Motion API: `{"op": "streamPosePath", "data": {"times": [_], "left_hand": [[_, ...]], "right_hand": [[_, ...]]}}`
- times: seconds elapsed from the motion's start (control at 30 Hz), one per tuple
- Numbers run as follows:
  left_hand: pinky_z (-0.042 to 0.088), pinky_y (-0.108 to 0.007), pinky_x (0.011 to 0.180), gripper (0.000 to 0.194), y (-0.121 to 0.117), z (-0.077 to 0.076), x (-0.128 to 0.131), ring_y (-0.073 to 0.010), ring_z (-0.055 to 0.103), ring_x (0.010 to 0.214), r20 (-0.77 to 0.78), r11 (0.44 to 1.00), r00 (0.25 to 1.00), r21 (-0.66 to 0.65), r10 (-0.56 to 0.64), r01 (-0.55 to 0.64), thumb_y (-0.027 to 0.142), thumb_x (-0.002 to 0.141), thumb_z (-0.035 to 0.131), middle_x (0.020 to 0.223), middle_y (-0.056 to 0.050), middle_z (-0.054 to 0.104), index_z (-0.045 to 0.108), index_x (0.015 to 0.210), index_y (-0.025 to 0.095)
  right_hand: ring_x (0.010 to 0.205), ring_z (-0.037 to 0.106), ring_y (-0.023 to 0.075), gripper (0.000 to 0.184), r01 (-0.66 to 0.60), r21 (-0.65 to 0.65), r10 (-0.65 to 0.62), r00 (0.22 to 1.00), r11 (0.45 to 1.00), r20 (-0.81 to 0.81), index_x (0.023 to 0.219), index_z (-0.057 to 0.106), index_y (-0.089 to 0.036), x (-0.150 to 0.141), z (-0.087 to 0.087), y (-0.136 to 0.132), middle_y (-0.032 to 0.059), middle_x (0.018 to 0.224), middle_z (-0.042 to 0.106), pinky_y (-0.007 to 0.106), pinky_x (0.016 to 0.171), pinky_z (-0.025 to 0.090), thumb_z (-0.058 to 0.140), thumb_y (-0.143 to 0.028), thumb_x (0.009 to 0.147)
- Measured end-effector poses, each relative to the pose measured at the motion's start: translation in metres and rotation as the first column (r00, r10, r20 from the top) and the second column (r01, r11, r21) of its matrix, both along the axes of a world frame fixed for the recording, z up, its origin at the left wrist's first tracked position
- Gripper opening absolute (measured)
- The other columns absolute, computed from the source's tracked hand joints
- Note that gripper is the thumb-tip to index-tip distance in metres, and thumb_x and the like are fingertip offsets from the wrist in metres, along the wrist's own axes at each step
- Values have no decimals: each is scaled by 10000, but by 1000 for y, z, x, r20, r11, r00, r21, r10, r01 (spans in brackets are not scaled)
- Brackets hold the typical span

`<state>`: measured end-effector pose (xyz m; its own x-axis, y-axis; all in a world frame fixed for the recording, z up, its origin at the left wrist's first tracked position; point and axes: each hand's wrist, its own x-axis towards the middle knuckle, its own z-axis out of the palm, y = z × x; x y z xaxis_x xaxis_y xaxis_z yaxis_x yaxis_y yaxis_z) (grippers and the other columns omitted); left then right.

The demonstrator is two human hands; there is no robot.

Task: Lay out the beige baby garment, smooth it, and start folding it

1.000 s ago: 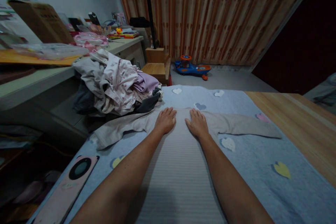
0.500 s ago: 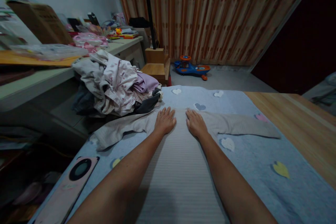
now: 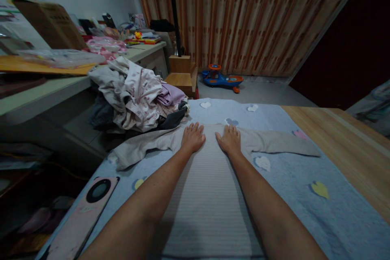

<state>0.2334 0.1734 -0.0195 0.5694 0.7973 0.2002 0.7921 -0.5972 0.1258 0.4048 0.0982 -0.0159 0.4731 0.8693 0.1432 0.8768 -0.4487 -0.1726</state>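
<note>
A light grey striped long-sleeved shirt (image 3: 211, 195) lies spread flat, its sleeves stretched out to both sides and its collar end away from me. My left hand (image 3: 193, 138) rests palm down on the shirt's left shoulder area, fingers extended. On the right shoulder area lies my right hand (image 3: 229, 139), also flat, with the thumb apart from the fingers. Neither hand grips the cloth. Under the shirt is a pale blue blanket (image 3: 289, 187) with heart shapes in white, yellow, pink and grey-blue.
A heap of crumpled clothes (image 3: 134, 93) sits at the far left, beside a cluttered desk (image 3: 146, 50). A pink phone (image 3: 82, 219) lies near the left edge. Wooden boards (image 3: 341, 142) border the right side. A blue and orange ride-on toy (image 3: 222, 79) stands on the floor before the curtains (image 3: 243, 20).
My right hand has shifted slightly right, its thumb now spread out. My left hand stays nearly in place. The view has moved a little, showing the shirt's hem at the bottom.
</note>
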Motion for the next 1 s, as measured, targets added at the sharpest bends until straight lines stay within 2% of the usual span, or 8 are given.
{"op": "streamPosePath", "data": {"times": [0.1, 0.2, 0.33, 0.4, 0.53, 0.77, 0.9, 1.0], "left_hand": [[263, -503, 1151, 509, -1, 1, 0, -306, 336, 1429, 11, 1000, 1000, -9, 1, -1, 398, 954, 383, 1560, -93, 397, 471, 1429, 236], [254, -500, 1156, 503, -1, 1, 0, -296, 330, 1432, 12, 1000, 1000, -14, 6, -5, 398, 953, 387, 1560, -78, 398, 469, 1428, 253], [258, -494, 1153, 504, -1, 1, 0, -293, 330, 1430, 14, 1000, 1000, 1, 6, -6, 394, 955, 383, 1558, -83, 400, 466, 1429, 245], [256, -494, 1152, 502, -2, 0, 0, -292, 331, 1429, 10, 1000, 1000, 8, 7, -7, 393, 956, 380, 1556, -83, 404, 467, 1429, 247], [258, -494, 1149, 506, -1, 0, -1, -292, 338, 1423, 0, 1000, 1000, 6, 9, -9, 395, 954, 383, 1555, -86, 404, 465, 1430, 243], [267, -482, 1144, 496, -1, 1, -1, -287, 348, 1416, -4, 1000, 1000, 13, 0, 0, 391, 952, 391, 1548, -81, 413, 470, 1421, 249], [268, -489, 1141, 501, 0, 0, -1, -298, 343, 1417, 7, 1000, 1000, 4, -5, 5, 389, 952, 391, 1544, -95, 413, 469, 1424, 240], [258, -493, 1146, 499, 0, -1, -1, -297, 331, 1423, 11, 1000, 1000, -4, -3, 3, 387, 953, 382, 1550, -90, 405, 468, 1424, 247]], "right_hand": [[1428, 254, 360, 629, 21, 88, -25, 999, 996, 41, 1405, 453, -38, -2, 4, -5, 237, 1544, 346, 489, 1129, 185, 431, -471, 949], [1348, 339, 337, 454, -50, 150, 37, 996, 987, 83, 1325, 535, -100, -5, 9, -10, 200, 1501, 416, 470, 1080, 260, 453, -304, 928], [1141, 486, 281, 320, -168, 67, 164, 985, 984, 55, 1171, 624, -162, -4, 12, -18, 154, 1249, 601, 402, 984, 364, 439, -231, 919], [1146, 490, 263, 325, -225, 43, 224, 974, 973, 38, 1191, 613, -167, 2, 10, -25, 135, 1254, 599, 377, 992, 371, 433, -246, 933], [1305, 421, 246, 446, -307, 51, 306, 952, 950, 23, 1340, 520, -111, 21, 0, -44, 147, 1425, 509, 360, 1106, 307, 426, -326, 961], [1358, 414, 251, 490, -284, 65, 284, 959, 957, 17, 1353, 514, -68, 52, -8, -71, 183, 1456, 496, 391, 1151, 291, 395, -342, 965], [1433, 305, 299, 517, -177, 82, 172, 983, 981, 69, 1380, 484, -32, 42, -2, -81, 201, 1506, 431, 455, 1174, 239, 405, -306, 948], [1492, 172, 294, 564, -263, 80, 255, 962, 962, 97, 1448, 421, -59, 23, 2, -91, 160, 1588, 316, 477, 1197, 183, 420, -303, 940]]}}
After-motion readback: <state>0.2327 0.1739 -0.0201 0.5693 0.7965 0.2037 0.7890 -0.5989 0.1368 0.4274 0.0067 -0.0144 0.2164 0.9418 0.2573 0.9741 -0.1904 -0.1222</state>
